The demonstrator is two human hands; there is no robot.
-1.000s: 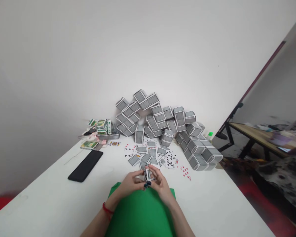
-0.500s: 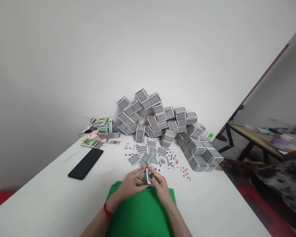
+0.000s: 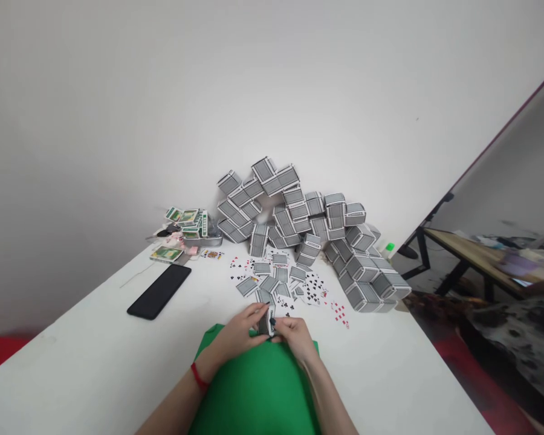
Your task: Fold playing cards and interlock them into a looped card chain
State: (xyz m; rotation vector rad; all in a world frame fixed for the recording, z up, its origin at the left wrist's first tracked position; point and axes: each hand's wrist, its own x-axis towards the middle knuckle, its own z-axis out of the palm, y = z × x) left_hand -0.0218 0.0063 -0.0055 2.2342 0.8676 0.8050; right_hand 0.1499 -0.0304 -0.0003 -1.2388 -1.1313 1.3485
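Writing: a small 5 reads on a club card (image 3: pixel 286 305) just beyond the hands; most other corner marks too small to make out. Green-and-yellow card boxes (image 3: pixel 189 217) at the table's far left carry print, brand illegible. Pips visible on loose cards (image 3: pixel 314 289), including red diamonds at the right.

Held piece: small card block (image 3: pixel 266 322), grey patterned sides, white edges, a narrow white end facing up. Located between both hands, above the green cloth (image 3: pixel 254 386), at the near side of the white table (image 3: pixel 90 356). Partly hidden by fingers; exact shape unclear.

Grip: left hand (image 3: pixel 240 333) grasps the block's left side, fingers above, thumb below. Right hand (image 3: pixel 298 338) pinches its right side, dark-nailed thumb against it. Red band (image 3: pixel 198 377) on left wrist.

Around: similar grey-and-white blocks (image 3: pixel 362 269) joined in a jagged, stepped structure by the wall (image 3: pixel 272 78); black phone (image 3: pixel 159 292) lying flat, left.
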